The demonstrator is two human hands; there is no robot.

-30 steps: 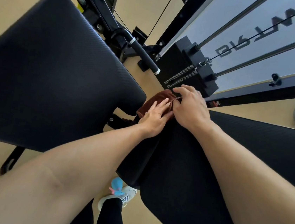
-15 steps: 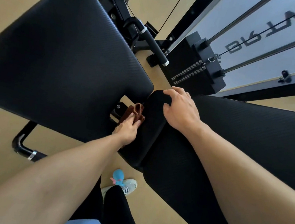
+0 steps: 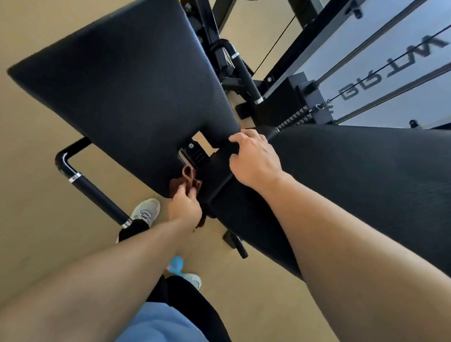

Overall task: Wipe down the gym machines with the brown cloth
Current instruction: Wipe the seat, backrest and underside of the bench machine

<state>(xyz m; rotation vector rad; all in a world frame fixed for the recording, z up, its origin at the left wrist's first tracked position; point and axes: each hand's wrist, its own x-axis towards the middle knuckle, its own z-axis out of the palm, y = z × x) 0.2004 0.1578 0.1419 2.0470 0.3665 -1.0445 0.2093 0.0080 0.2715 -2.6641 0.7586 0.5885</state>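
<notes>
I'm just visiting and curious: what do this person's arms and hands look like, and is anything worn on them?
Both forearms are bare up to the frame edge: no sleeves, gloves, watch, bracelets or rings show. The left hand and right hand are uncovered, with short, unpainted-looking nails. The only clothing in view is a light blue top, black trousers and grey-white sneakers.

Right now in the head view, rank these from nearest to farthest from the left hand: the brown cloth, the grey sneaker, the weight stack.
1. brown cloth: in the left hand, at the gap between the pads.
2. grey sneaker: on the floor, just left of the hand.
3. weight stack: far up right, by the cable.
</notes>
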